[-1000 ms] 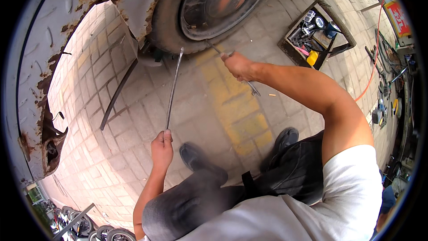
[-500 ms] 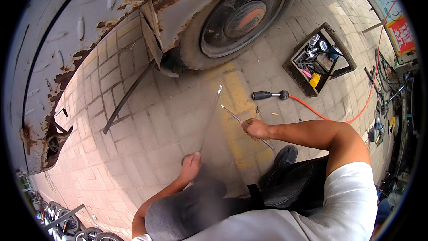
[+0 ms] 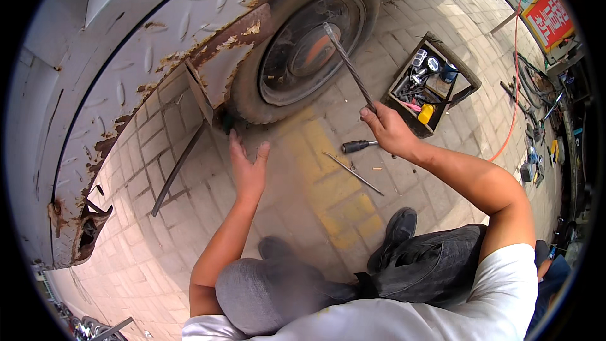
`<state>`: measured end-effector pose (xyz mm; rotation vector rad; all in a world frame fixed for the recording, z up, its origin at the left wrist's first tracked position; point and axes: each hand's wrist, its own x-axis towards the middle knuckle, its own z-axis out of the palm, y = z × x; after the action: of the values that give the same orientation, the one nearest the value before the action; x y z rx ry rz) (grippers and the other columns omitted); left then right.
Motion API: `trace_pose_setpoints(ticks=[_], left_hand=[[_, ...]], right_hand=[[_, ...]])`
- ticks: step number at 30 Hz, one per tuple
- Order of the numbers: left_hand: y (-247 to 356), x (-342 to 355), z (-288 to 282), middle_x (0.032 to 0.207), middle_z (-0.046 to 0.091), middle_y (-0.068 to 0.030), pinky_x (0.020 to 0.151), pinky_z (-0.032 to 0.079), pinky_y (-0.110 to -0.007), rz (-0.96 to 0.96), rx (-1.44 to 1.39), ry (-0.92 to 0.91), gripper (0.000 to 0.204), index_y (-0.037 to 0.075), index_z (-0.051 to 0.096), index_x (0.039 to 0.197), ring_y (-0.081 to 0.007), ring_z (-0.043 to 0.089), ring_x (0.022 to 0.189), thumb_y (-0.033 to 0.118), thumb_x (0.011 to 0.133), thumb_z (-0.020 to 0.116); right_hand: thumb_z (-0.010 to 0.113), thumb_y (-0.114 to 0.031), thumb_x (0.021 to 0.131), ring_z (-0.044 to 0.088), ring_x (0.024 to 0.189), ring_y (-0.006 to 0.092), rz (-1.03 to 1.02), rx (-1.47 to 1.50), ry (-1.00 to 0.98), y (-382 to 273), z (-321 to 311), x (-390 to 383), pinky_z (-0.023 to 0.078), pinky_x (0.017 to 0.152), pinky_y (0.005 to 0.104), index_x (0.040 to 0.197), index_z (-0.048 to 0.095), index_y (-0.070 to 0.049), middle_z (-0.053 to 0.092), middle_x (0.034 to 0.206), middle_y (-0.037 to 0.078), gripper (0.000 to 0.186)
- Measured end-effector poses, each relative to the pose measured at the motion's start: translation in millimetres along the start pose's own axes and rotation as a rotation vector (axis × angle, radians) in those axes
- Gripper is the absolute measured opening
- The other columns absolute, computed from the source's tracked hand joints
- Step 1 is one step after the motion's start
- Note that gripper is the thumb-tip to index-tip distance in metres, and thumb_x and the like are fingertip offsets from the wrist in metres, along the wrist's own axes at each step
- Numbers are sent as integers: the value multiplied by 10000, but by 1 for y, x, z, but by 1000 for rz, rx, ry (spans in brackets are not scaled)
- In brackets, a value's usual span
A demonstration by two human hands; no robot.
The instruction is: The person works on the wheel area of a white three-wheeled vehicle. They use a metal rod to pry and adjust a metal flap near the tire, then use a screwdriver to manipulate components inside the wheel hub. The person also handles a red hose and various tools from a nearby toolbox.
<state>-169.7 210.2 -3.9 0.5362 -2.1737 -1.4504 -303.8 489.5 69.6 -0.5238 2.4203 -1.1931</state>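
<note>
we look down on two bare hands beside a wheel (image 3: 309,57). the right hand (image 3: 392,132) is closed round one end of a twisted bar (image 3: 351,68); the left hand (image 3: 248,167) holds nothing, its fingers parted and its thumb set well away from them. the key relation is that of bar to hands: from the right hand, the bar's long axis runs up the view and to the left, so that its free tip appears in front of the wheel's middle. depth being hard to judge here, we cannot tell whether that tip touches the wheel. the right hand, gripping it, is the nearer to the bar; the left hand lies well apart, to the left and lower in view, its fingertips pointing up toward the wheel's lower edge and the rusty panel (image 3: 218,79). on the paving (image 3: 170,249), between the two hands from left to right, we note a thin rod (image 3: 353,173) lying slantwise, held by neither, and just above it in view a dark handle (image 3: 355,146). a toolbox (image 3: 456,59) stands beyond the right hand.
</note>
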Motion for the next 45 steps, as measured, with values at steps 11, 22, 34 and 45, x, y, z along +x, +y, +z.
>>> trace_pose_setpoints(ticks=[11,22,34,45], left_hand=[[6,89,30,1241,489,-289,990,341,-435,267,255,448,868,-115,384,1282,-406,468,1148,535,787,678],[39,92,29,1223,538,-237,981,380,-394,215,259,476,864,-85,473,1226,-383,501,1145,557,712,740],[86,100,33,1115,568,-296,943,403,-425,16,500,346,875,-127,540,1114,-422,525,1085,634,708,691],[74,122,75,860,674,-177,743,488,-426,186,604,758,667,-66,658,887,-345,646,827,579,725,712]], right_hand=[[606,-152,872,593,710,388,-235,-445,134,-5,-116,-60,444,600,433,939,575,4,584,708,202,173],[593,-194,862,596,648,356,-566,-784,107,-87,-158,15,474,571,440,887,581,-49,599,730,129,147],[573,-107,794,615,608,326,-702,-1115,118,-145,-197,50,485,523,416,919,603,-53,597,699,122,139],[568,-54,701,650,595,302,-838,-1371,48,-207,-188,58,513,514,384,834,616,1,632,673,145,151]])
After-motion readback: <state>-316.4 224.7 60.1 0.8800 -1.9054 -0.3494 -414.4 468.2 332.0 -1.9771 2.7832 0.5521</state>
